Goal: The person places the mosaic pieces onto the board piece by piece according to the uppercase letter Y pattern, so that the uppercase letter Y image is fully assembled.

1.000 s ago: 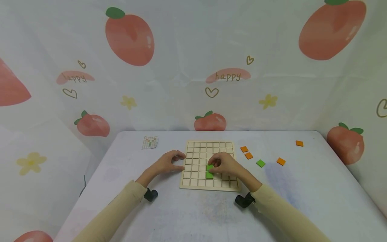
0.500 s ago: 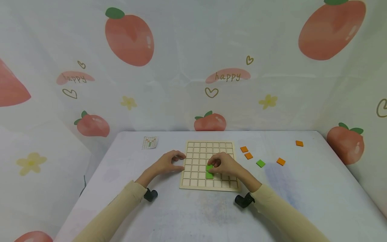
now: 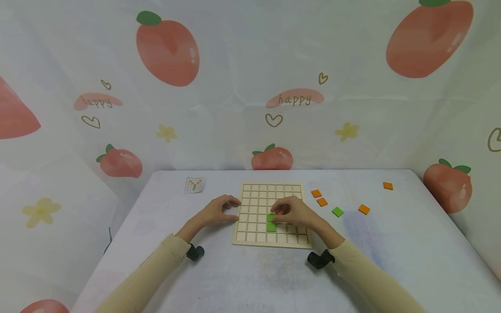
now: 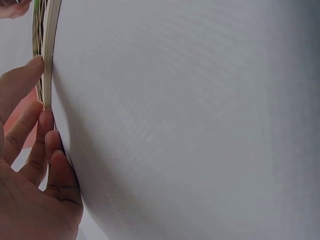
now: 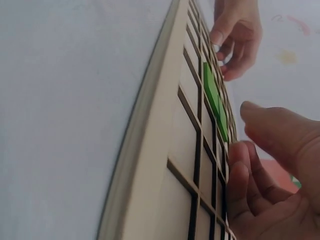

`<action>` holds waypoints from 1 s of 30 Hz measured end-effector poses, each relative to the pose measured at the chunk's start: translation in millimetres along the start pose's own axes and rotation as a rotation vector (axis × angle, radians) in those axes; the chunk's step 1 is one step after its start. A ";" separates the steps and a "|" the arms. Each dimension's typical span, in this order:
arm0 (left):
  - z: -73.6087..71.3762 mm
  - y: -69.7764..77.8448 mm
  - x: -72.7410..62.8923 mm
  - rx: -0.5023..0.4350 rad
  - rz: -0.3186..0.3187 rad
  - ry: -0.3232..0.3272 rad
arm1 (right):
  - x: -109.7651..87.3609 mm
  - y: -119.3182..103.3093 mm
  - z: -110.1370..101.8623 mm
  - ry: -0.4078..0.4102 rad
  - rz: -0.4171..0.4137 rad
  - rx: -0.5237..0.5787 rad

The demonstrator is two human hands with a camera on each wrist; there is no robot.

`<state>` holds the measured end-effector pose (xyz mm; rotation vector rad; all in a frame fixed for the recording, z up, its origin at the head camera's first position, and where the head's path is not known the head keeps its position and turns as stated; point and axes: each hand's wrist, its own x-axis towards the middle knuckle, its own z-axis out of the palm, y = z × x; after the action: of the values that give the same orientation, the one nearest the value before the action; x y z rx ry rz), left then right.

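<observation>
Two green square tiles (image 3: 271, 227) sit one behind the other in neighbouring cells of a pale wooden grid board (image 3: 252, 237). My right hand (image 3: 296, 213) hovers over the board's right half, its thumb and fingers apart beside the rear tile, which it partly covers in the head view. From the right wrist, nothing shows between thumb (image 5: 270, 120) and fingers, and both green tiles (image 5: 215, 95) lie in the grid. At the board's left edge rests my left hand (image 3: 215, 211). Its thumb and fingertips touch the wooden side (image 4: 48, 70) in the left wrist view.
Right of the board lie two orange tiles (image 3: 316, 193) close together and a loose green tile (image 3: 338, 211). Farther right are another orange tile (image 3: 364, 209) and one near the back (image 3: 388, 186). A small paper with a coloured grid pattern (image 3: 194, 185) lies at the back left.
My right hand has let go of the rear green tile and shifted slightly right. That tile stays in its cell. My left hand has kept its place at the board's edge.
</observation>
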<state>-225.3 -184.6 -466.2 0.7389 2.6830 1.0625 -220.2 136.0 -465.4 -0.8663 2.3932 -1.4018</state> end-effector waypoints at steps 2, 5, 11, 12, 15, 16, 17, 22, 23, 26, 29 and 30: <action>0.4 -0.4 0.1 0.003 -0.002 -0.002 | -2.1 0.7 -2.7 0.002 0.000 0.002; 0.8 -0.5 0.1 0.004 -0.011 -0.003 | -6.2 1.1 -7.4 0.001 0.002 -0.005; 0.3 0.4 0.0 0.000 -0.013 -0.003 | -20.2 1.1 -22.4 0.013 -0.018 0.013; 0.2 0.6 0.0 0.000 -0.012 -0.003 | -23.3 1.3 -25.8 0.018 -0.020 0.017; 0.0 0.7 0.0 -0.001 -0.008 -0.001 | -32.4 2.1 -35.9 0.037 -0.023 0.011; 0.1 0.7 0.0 0.002 -0.005 0.000 | -35.4 2.5 -39.0 0.043 -0.022 0.006; 0.1 0.6 0.1 0.001 -0.007 -0.001 | -38.4 3.5 -42.3 0.049 -0.023 0.005; 0.5 -0.1 0.2 0.001 -0.003 -0.003 | -54.3 9.1 -56.7 0.078 -0.010 -0.003; 0.5 0.0 0.2 -0.004 -0.004 -0.003 | -57.7 10.5 -59.5 0.083 -0.001 -0.005; 0.4 -0.5 0.2 -0.008 -0.004 -0.003 | -67.7 14.2 -67.3 0.096 0.016 -0.022; 0.5 -1.2 -0.1 -0.007 0.001 -0.003 | -77.3 17.9 -74.7 0.115 0.031 -0.038; 0.6 -2.0 0.1 -0.006 0.005 -0.003 | -80.5 19.0 -77.0 0.123 0.031 -0.041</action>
<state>-226.0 -185.4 -468.0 0.7463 2.6761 1.0692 -199.8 246.0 -449.4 -0.7706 2.5229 -1.4382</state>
